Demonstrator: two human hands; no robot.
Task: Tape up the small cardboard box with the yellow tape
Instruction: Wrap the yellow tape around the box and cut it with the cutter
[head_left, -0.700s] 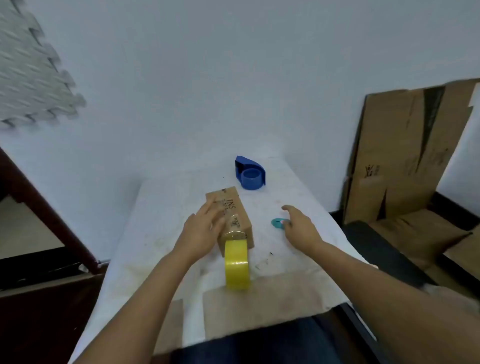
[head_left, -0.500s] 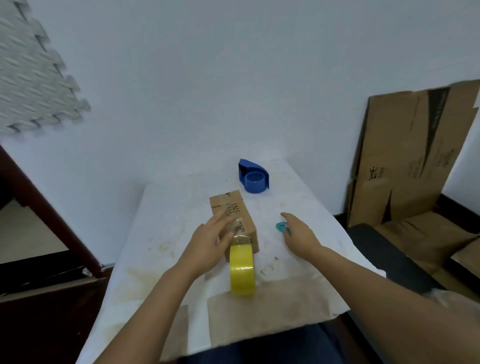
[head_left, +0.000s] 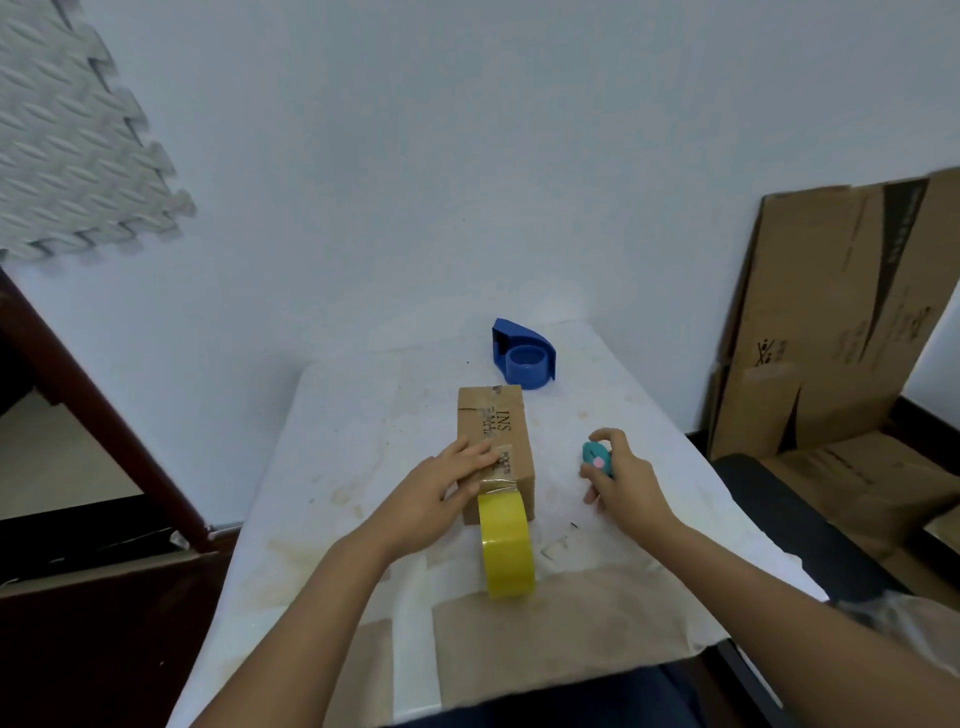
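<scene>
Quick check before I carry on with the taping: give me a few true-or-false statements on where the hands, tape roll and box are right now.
1. The left hand rests on the small cardboard box. True.
2. The yellow tape roll lies flat beside the blue dispenser. False: it stands on edge at the box's near end.
3. The right hand is at a small teal object. True.
4. The blue dispenser sits on top of the box. False: it sits on the table beyond it.
</scene>
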